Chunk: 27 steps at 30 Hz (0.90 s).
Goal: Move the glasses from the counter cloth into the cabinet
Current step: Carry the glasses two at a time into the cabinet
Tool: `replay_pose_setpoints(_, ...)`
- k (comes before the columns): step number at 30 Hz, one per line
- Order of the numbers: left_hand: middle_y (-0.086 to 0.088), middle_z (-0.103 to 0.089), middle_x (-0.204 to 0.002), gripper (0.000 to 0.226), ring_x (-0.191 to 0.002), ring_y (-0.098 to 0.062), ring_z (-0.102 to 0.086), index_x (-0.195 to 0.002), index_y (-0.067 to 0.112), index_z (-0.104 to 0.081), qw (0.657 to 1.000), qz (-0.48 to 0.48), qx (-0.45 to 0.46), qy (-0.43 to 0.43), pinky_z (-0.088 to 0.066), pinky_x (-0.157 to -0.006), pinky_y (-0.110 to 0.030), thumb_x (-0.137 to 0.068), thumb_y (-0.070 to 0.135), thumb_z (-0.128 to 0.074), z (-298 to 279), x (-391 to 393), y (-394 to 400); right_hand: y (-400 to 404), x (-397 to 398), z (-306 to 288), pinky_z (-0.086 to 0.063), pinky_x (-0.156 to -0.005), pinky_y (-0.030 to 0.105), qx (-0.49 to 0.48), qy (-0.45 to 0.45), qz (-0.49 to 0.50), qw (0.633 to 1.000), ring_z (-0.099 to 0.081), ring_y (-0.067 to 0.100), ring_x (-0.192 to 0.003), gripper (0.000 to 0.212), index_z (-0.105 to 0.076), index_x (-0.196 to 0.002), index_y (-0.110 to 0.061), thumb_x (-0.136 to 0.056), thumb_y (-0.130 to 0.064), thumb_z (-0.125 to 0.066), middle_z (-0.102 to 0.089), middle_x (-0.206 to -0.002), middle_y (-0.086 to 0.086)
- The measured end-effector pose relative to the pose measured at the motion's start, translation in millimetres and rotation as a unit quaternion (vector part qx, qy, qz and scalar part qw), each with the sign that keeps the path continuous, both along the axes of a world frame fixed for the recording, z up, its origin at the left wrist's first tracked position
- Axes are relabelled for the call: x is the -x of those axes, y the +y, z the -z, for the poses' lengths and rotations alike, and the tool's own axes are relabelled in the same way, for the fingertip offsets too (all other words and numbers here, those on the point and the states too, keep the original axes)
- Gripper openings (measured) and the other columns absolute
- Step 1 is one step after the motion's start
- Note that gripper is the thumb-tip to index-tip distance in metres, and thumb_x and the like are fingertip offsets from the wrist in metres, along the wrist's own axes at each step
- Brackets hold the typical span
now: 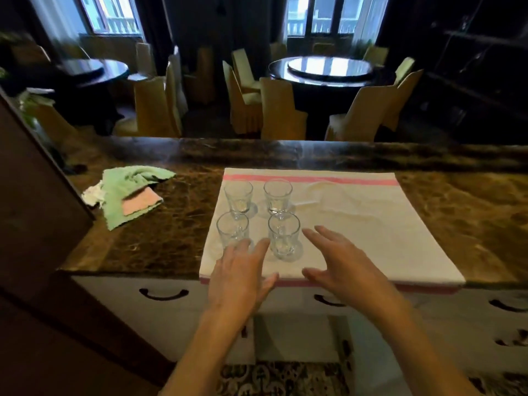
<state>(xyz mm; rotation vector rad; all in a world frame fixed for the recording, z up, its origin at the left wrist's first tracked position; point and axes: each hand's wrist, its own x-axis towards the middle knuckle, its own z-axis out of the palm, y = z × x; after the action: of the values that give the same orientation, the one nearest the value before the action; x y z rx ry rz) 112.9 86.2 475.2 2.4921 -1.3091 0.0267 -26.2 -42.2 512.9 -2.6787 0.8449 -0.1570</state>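
- 4 clear glasses upright on white cloth (357,224) w/ pink stripes, 2x2 block on cloth's left part.
- Back-left glass (239,196) & back-right glass (278,197) near far pink stripe; front-left glass (232,231) & front-right glass (284,235) closer to counter edge.
- Glasses near each other, not touching as far as visible.
- Cloth flat on dark marble counter (463,212), near edge hanging slightly over front; a few wrinkles on right-back area.
- Left hand (240,277) palm down, fingers straight & slightly spread; fingertips at base of front-left glass, thumb out to the right. Touching glass or not: can't tell.
- Right hand (340,265) fingers straight & spread, thumb apart below; tips just beside front-right glass on its right, not round it.
- Front-right glass between the 2 hands; neither hand gripping anything.
- Green rag (125,192) crumpled on counter left of cloth, well apart; pink rag (141,202) lying on it, bit of white rag (91,195) at its left edge.
- White drawer fronts (171,310) w/ dark curved handles under counter.
- Dark wood panel (37,201) at far left.
- Beyond counter: dim dining room, round tables (328,70), covered chairs (281,110), bright windows (320,17).
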Motion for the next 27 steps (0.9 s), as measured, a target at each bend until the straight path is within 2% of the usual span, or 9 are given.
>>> replay_pose_setpoints(6,0.002,-0.050,-0.143,0.066,-0.124,-0.019,-0.050,-0.145,0.037,-0.037,0.998,-0.012,0.046,-0.034,-0.050,-0.094,-0.033,-0.087,0.055,-0.063,-42,-48,-19,-19,-43,-47,-0.038,-0.109,0.044,0.026,-0.041,0.024,0.999,-0.036,0.025,-0.143,0.078,-0.031,-0.151,-0.034,-0.086,-0.041,-0.071,-0.030,-0.160,-0.004)
replay_pose_setpoints(10,0.002,-0.049,-0.143,0.066,-0.122,-0.020,-0.050,-0.146,0.037,-0.037,0.998,-0.012,0.044,-0.033,-0.049,-0.092,-0.032,-0.087,0.055,-0.063,-53,-73,-30,-30,-64,-63,-0.039,-0.108,0.046,0.023,-0.047,0.015,0.999,-0.038,0.026,-0.141,0.076,-0.035,-0.150,-0.030,-0.085,-0.038,-0.073,-0.035,-0.158,-0.003)
replay_pose_setpoints(14,0.001,-0.046,-0.145,0.065,-0.123,-0.021,-0.048,-0.146,0.036,-0.036,0.999,-0.014,0.028,-0.021,-0.048,-0.092,-0.033,-0.088,0.053,-0.062,-55,-96,-47,-43,-92,-69,-0.037,-0.109,0.048,0.029,-0.038,0.006,0.999,-0.035,0.026,-0.144,0.079,-0.031,-0.152,-0.031,-0.085,-0.039,-0.074,-0.031,-0.160,-0.003)
replay_pose_setpoints(21,-0.002,-0.041,-0.150,0.067,-0.129,-0.025,-0.044,-0.146,0.036,-0.035,0.999,-0.036,-0.020,-0.004,-0.047,-0.098,-0.039,-0.088,0.052,-0.063,-48,-135,-92,-84,-144,-57,-0.038,-0.108,0.045,0.020,-0.006,-0.026,0.999,-0.034,0.028,-0.143,0.079,-0.031,-0.152,-0.029,-0.086,-0.035,-0.074,-0.030,-0.160,0.000)
replay_pose_setpoints(27,-0.004,-0.041,-0.148,0.065,-0.128,-0.028,-0.044,-0.146,0.033,-0.036,0.998,-0.032,-0.061,-0.001,-0.046,-0.099,-0.039,-0.089,0.050,-0.064,-34,-169,-134,-127,-189,-19,-0.041,-0.107,0.042,0.009,0.033,-0.041,0.999,-0.037,0.027,-0.142,0.078,-0.034,-0.150,-0.033,-0.084,-0.038,-0.075,-0.031,-0.160,-0.001)
